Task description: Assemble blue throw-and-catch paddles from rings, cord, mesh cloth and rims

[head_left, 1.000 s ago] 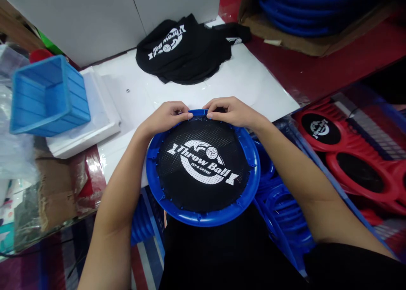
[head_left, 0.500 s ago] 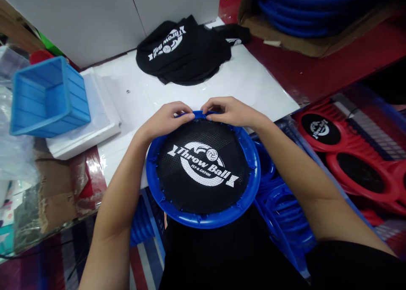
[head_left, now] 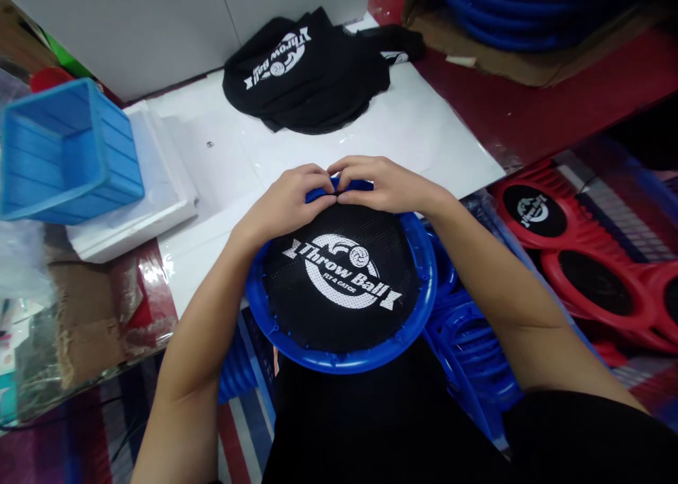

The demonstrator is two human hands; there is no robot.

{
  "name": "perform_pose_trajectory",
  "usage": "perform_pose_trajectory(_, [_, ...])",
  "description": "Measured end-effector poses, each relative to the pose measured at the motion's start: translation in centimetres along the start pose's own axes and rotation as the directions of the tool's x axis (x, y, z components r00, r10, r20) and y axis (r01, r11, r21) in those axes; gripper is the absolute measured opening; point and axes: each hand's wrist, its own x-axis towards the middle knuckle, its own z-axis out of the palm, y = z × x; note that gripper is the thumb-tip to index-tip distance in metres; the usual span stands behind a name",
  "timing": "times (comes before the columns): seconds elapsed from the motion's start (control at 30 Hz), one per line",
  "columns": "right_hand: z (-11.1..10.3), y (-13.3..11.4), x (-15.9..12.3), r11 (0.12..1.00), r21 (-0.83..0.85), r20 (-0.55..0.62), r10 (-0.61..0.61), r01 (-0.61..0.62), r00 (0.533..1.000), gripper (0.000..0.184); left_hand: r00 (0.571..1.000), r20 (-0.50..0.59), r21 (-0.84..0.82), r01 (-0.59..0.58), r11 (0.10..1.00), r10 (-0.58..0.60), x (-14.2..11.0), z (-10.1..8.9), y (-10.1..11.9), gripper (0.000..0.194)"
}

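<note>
A round blue plastic ring (head_left: 339, 362) rests between my body and the white table edge. Across it lies a black mesh disc (head_left: 339, 286) with white "Throw Ball" print, its edge at small pegs on the ring. My left hand (head_left: 299, 198) grips the far rim, thumb on the mesh edge and fingers over the outside. Beside it, my right hand (head_left: 373, 184) pinches the same far rim, the two thumb tips touching or nearly so. What lies right under the thumbs is hidden.
Black printed mesh discs (head_left: 312, 74) lie piled on the white sheet (head_left: 233, 159). A blue bin (head_left: 68, 159) stands on a white foam slab at left. Blue rings (head_left: 530, 10) fill a carton at upper right; red rings with black discs (head_left: 598, 282) are stacked at right.
Both hands have drawn together along the far rim, thumbs meeting at the mesh edge. The left hand moved right. The camera view has shifted slightly.
</note>
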Motion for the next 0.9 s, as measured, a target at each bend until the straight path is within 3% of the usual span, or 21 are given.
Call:
perform_pose_trajectory(0.17, [0.4, -0.2, -0.1, 0.997, 0.056, -0.067, 0.061, -0.057, 0.996, 0.017, 1.000, -0.028, -0.011, 0.013, 1.000, -0.013, 0.1, 0.2, 0.1, 0.018])
perform_pose_trajectory(0.53, [0.7, -0.1, 0.5, 0.972, 0.058, -0.072, 0.231, -0.227, 0.970, 0.019, 0.970, -0.072, -0.084, 0.227, 0.970, -0.233, 0.7, 0.9, -0.4, 0.012])
perform_pose_trajectory(0.7, [1.4, -0.5, 0.7, 0.969, 0.076, -0.155, 0.243, -0.234, 0.958, 0.014, 0.991, -0.016, -0.116, 0.132, 0.984, -0.135, 0.1, 0.4, -0.7, 0.019])
perform_pose_trajectory(0.8, [1.6, -1.4, 0.0, 0.982, -0.064, -0.256, 0.158, -0.179, 0.954, 0.011, 0.999, -0.016, -0.073, 0.039, 0.997, -0.041, -0.4, 0.2, -0.8, 0.017])
perform_pose_trajectory(0.9, [1.8, -3.3, -2.1, 0.956, -0.228, -0.325, 0.102, -0.183, 0.940, 0.019, 0.996, -0.068, 0.055, 0.063, 0.996, -0.059, -0.8, -0.3, -1.0, 0.019])
